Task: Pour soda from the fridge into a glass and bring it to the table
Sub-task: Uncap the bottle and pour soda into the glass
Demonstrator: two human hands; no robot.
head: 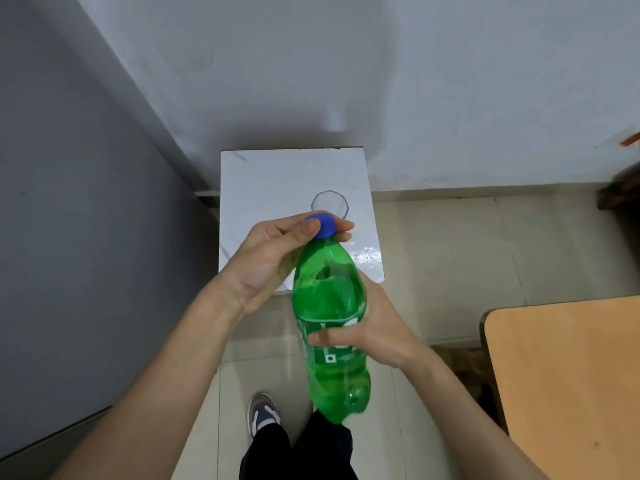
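Both hands' grip on bottle [329, 306]

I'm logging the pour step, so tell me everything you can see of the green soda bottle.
The green soda bottle is translucent plastic with a blue cap on and a green label with white print around its middle. It is held in the air, tilted with the cap away from the person, in front of the white stand. The right hand wraps the label; the left hand pinches the cap.
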